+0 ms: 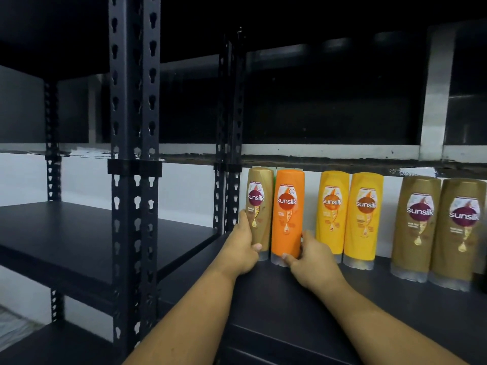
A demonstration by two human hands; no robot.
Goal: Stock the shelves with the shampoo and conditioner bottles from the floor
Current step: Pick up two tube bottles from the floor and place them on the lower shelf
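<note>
Gold bottle (259,206): upright at the back of the shelf (276,299), lower body gripped in left hand (242,248), thumb across the front. Orange bottle (287,214): just beside it on the right, gripped near the cap by right hand (313,262). Both cap-down on translucent caps, maroon Sunsilk labels. Rightward: two yellow bottles (332,212), a gap, two more gold bottles (417,227). Slotted black post (229,180) just left of the gripped gold bottle; bare dark shelf board forward of the row.

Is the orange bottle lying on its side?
No, the orange bottle stands upright on the shelf, cap down, with the right hand holding its lower end.
</note>
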